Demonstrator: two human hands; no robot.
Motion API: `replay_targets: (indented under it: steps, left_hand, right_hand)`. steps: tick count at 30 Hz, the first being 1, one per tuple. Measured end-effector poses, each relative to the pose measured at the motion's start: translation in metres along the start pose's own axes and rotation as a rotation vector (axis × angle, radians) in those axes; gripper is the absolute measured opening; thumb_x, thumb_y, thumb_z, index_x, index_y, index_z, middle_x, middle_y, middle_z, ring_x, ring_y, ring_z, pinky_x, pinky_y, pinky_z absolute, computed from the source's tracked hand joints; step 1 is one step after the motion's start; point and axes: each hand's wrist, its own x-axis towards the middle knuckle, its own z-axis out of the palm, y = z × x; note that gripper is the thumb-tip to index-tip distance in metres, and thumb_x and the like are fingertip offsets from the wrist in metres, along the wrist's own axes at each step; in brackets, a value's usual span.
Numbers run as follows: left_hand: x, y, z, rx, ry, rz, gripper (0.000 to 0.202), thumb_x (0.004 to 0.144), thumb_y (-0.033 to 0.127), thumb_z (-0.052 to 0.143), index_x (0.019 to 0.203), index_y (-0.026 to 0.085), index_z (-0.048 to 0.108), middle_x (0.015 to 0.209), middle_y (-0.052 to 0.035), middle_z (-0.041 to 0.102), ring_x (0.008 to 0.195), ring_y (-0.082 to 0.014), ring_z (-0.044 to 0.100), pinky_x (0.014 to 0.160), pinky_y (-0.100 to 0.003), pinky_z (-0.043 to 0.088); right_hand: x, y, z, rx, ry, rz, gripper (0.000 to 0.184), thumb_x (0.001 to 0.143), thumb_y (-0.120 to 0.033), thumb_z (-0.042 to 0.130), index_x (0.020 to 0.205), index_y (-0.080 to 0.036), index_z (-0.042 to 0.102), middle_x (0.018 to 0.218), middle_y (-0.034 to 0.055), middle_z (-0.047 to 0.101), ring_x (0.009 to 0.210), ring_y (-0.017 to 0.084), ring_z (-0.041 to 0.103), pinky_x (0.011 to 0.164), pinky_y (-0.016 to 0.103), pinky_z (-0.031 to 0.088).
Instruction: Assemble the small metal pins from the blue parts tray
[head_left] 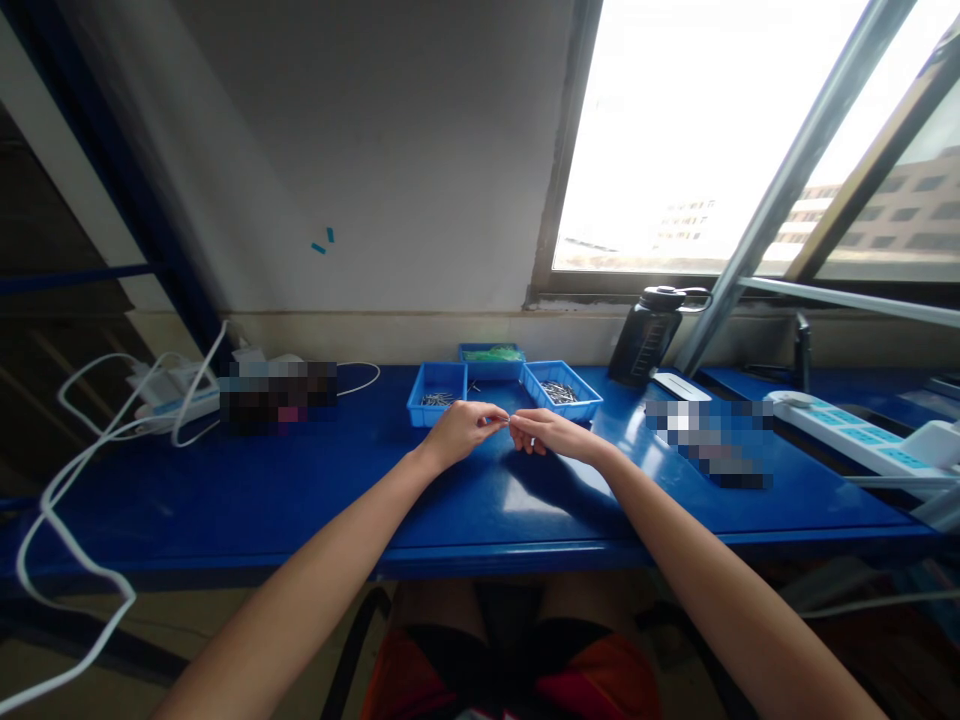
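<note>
Item in hand: a tiny pale part [509, 421], too small for me to identify, pinched between the fingertips of both hands where they meet over the blue workbench [225, 500]. I see the left hand [463, 428] curled, thumb and forefinger closed on the part's left end; the right hand [546, 432] meets it from the other side, fingers likewise pinched on it, the remaining fingers tucked under. Just behind the hands I count three blue plastic trays: the left tray [436, 392] with small grey metal pieces, the right tray [561, 390] with a similar dark heap, and the back tray [491, 355] against the wall, holding something green. To the right of the trays stands a dark water bottle [646, 335] under the window [712, 140]; further right lies a white power strip [855, 435]. At the bench's left end I note white cables [97, 430] looping off the edge.
</note>
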Motion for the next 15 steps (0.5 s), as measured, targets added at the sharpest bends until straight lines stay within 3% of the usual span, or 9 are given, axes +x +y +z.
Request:
replay_targets:
  steps: [7, 15]
  left_hand:
    - [-0.001, 0.004, -0.002, -0.02, 0.005, 0.032, 0.02, 0.077, 0.029, 0.05, 0.087, 0.018, 0.064, 0.082, -0.0007, 0.066, 0.068, -0.0107, 0.057, 0.064, -0.021, 0.043]
    - [-0.004, 0.013, -0.002, 0.06, 0.001, -0.061, 0.013, 0.071, 0.025, 0.052, 0.082, 0.019, 0.054, 0.073, 0.0019, 0.061, 0.066, -0.011, 0.057, 0.06, -0.02, 0.041]
  right_hand:
    - [0.001, 0.003, 0.0, 0.0, -0.019, -0.013, 0.037, 0.083, -0.048, 0.037, 0.076, -0.014, 0.051, 0.068, 0.002, 0.054, 0.057, 0.008, 0.049, 0.046, 0.019, 0.035]
    - [0.001, 0.003, 0.002, -0.114, 0.017, -0.016, 0.034, 0.079, -0.048, 0.044, 0.078, -0.015, 0.053, 0.067, 0.0005, 0.054, 0.056, 0.008, 0.048, 0.044, 0.019, 0.035]
